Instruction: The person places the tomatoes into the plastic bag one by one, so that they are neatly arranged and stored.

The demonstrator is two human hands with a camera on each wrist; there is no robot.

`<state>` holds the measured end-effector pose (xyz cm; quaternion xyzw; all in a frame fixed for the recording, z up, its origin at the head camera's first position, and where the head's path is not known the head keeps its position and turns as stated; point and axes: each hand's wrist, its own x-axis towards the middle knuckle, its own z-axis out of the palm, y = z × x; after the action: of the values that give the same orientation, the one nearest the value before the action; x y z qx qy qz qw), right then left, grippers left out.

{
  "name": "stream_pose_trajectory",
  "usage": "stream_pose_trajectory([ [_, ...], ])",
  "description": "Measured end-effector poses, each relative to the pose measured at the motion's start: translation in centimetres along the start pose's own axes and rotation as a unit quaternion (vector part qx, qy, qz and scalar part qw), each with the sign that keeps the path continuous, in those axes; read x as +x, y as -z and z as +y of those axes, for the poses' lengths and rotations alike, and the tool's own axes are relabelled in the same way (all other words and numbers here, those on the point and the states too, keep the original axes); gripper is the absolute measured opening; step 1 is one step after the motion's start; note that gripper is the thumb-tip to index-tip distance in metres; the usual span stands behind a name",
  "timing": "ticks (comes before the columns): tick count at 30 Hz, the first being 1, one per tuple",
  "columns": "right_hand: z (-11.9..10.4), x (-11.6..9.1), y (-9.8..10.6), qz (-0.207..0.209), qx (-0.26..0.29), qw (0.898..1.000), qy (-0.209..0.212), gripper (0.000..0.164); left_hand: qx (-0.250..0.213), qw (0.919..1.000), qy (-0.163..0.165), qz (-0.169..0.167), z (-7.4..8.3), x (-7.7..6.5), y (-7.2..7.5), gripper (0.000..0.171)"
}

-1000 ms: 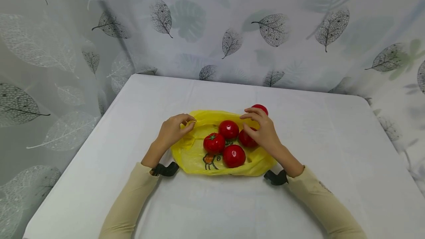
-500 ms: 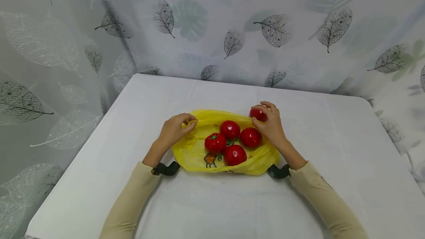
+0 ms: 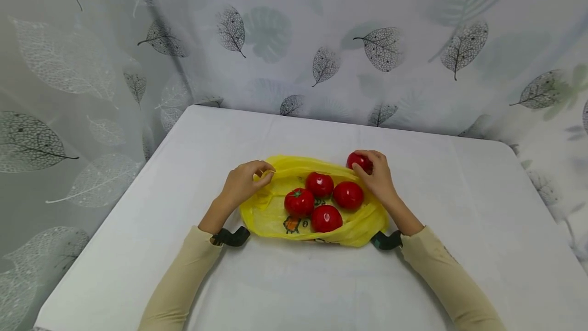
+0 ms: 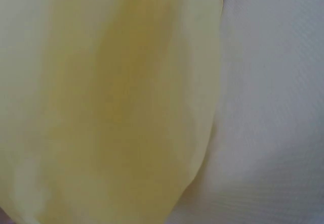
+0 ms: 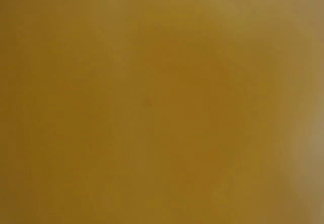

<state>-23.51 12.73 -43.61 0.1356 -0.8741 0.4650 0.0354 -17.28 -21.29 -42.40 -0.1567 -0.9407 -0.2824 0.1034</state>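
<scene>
A yellow plastic bag [image 3: 264, 225] lies spread open on the table, with several red tomatoes [image 3: 326, 218] inside; one shows a green stem top. My left hand [image 3: 242, 184] pinches the bag's rim at its left side. Just beyond the bag's back right edge sits another red tomato [image 3: 356, 160]. My right hand [image 3: 378, 176] grips that tomato, its fingers curled over the top and the thumb at the near side. In the left wrist view the yellow plastic [image 4: 142, 92] covers most of the picture. Only blurred yellow fills the right wrist view.
The table [image 3: 285, 285] has a white cover. Behind it and on the left hangs a pale curtain [image 3: 294, 40] printed with leaves. A dark wrist strap [image 3: 231, 236] sits at the left wrist and a similar strap [image 3: 387, 240] at the right.
My right hand has moved from over the bag's right side outward to the tomato behind it and closed its fingers around it. The left hand has kept its hold on the rim.
</scene>
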Motion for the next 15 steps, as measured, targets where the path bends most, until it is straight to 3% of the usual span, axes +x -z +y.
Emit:
stream_pose_trajectory([
  [15,0.26,-0.13,0.09,0.016,-0.001,1.0,0.012,0.041,0.007,0.9998,-0.008,0.014,-0.06,0.03,-0.11,0.017],
])
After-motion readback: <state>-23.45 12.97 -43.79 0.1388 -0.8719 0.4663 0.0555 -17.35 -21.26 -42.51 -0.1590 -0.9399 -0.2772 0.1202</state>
